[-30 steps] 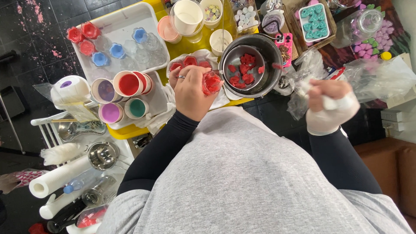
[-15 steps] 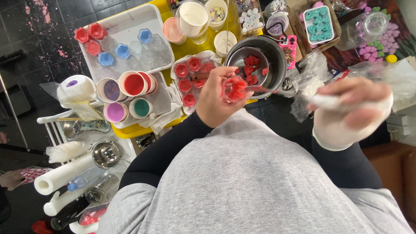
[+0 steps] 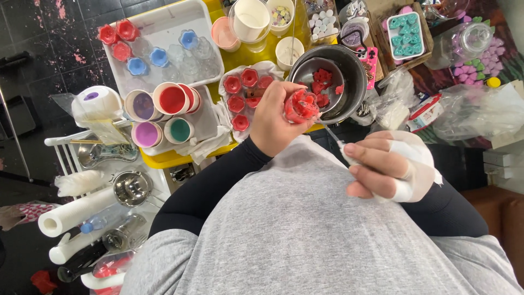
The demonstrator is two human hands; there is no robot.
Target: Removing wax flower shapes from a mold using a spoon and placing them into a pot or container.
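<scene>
A: Comparing with half a second ago, what differs?

B: The left hand [image 3: 275, 117] has stayed over the pot's [image 3: 357, 82] near rim with the red mold [image 3: 301, 106]. The right hand [image 3: 390, 166], earlier a blur at the right edge, has come in toward the middle and now aims a thin tool [image 3: 330, 134] at the mold.

A: How are the fingers?

B: The left fingers are curled tight round the mold, gripping it just above centre frame. The right fingers, partly wrapped in white tape, are pinched shut on the tool's handle; its tip reaches the mold.

A: And the counts?

B: On the white cloth [image 3: 226, 104] left of the pot I count about six red molds, though the hand hides part of the cloth. In the tray [image 3: 164, 24] at upper left: three red pieces, three blue, and some clear ones I cannot count. Four paint cups [image 3: 161, 114] sit below the tray: dark purple, red, pink, green. Red chunks lie inside the pot, too jumbled to number. One teal mold block [image 3: 406, 35] sits at upper right.
</scene>
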